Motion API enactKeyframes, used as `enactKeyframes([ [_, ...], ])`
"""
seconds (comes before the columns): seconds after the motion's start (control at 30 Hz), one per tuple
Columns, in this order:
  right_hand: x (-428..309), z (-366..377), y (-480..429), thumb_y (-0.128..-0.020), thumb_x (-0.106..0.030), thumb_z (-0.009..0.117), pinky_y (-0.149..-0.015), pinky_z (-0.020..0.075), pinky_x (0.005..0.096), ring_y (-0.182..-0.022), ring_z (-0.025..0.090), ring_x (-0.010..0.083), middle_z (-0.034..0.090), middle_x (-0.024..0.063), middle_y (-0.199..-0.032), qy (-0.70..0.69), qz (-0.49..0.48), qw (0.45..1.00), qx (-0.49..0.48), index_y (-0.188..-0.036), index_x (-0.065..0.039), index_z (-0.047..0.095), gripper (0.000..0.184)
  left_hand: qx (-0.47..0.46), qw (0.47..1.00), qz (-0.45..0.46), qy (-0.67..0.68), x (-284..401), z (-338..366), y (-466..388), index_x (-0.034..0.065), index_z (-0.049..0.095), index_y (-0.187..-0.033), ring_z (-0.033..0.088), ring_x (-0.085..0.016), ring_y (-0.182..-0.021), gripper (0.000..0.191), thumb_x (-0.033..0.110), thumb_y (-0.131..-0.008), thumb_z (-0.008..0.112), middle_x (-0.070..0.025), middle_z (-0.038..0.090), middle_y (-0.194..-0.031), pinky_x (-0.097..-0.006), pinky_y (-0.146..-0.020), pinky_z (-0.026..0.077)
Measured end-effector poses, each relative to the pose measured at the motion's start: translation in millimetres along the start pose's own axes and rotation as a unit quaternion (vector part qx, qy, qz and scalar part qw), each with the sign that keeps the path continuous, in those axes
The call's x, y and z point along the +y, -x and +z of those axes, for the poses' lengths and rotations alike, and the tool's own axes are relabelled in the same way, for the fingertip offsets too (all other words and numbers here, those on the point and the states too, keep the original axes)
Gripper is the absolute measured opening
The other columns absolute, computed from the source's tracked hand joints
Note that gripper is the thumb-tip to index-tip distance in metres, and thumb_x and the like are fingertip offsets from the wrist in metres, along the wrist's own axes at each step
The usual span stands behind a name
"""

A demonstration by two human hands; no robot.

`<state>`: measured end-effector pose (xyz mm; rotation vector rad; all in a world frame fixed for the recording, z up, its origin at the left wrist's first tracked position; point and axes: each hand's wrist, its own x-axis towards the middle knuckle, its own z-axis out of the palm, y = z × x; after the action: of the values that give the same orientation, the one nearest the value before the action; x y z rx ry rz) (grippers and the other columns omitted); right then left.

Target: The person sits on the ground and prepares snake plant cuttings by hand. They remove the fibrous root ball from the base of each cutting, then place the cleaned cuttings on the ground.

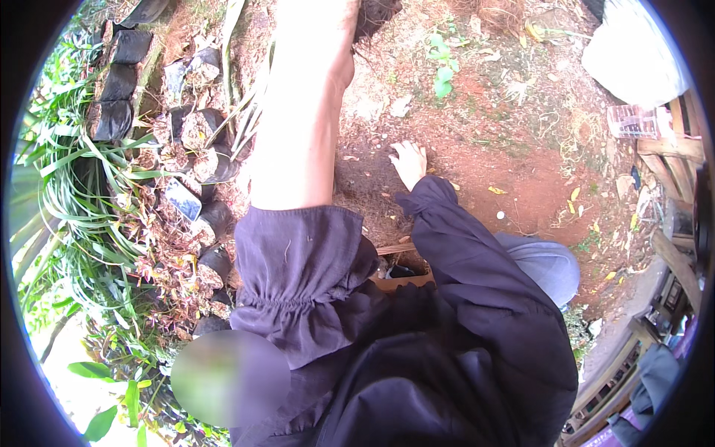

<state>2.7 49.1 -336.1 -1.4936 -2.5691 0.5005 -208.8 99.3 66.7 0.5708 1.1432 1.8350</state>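
Observation:
My left arm reaches to the top edge, where my left hand (318,33) is washed out by light and its fingers cannot be made out. A dark fibrous clump (377,15) lies right beside it; whether the hand grips it is unclear. My right hand (410,162) is low over the reddish-brown soil (475,184), fingers somewhat apart, holding nothing visible. Dark fibrous matter (363,190) covers the soil between my arms. Below it, a brown wooden edge (399,247) shows between my dark sleeves.
Black planting bags (119,81) and strap-leaved plants (84,195) line the left side. A small green seedling (442,75) grows ahead. At right are a bulging white sack (634,56), a clear plastic container (631,121) and wooden slats (670,148). Dry leaves lie scattered on the soil.

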Motion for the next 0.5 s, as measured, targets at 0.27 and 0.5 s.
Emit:
enactKeyframes([
  [0.27, -14, -32, 8, -0.076, -0.018, 0.071, -0.085, 0.0388, 0.0407, -0.099, 0.053, 0.0238, 0.058, 0.0035, -0.098, -0.037, 0.015, 0.996, 0.078, -0.091, -0.012, 0.063, 0.017, -0.033, 0.998, -0.027, 0.053, 3, -10, -3, 0.0063, 0.056, -0.092, 0.057, -0.016, -0.058, 0.02, 0.026, -0.094, 0.054, -0.004, 0.057, -0.071, -0.0309, -0.055, 0.051],
  [0.5, -29, -171, 47, -0.074, -0.001, 0.074, -0.074, 0.0483, 0.0289, -0.081, 0.062, 0.0169, 0.064, 0.0075, -0.087, -0.223, 0.033, 0.945, 0.236, -0.087, -0.002, 0.063, 0.017, -0.105, 0.99, -0.072, 0.064, -7, 11, 12, 0.0065, 0.056, -0.092, 0.06, -0.019, -0.062, 0.019, 0.025, -0.093, 0.056, -0.0052, 0.059, -0.074, -0.0328, -0.058, 0.054],
])
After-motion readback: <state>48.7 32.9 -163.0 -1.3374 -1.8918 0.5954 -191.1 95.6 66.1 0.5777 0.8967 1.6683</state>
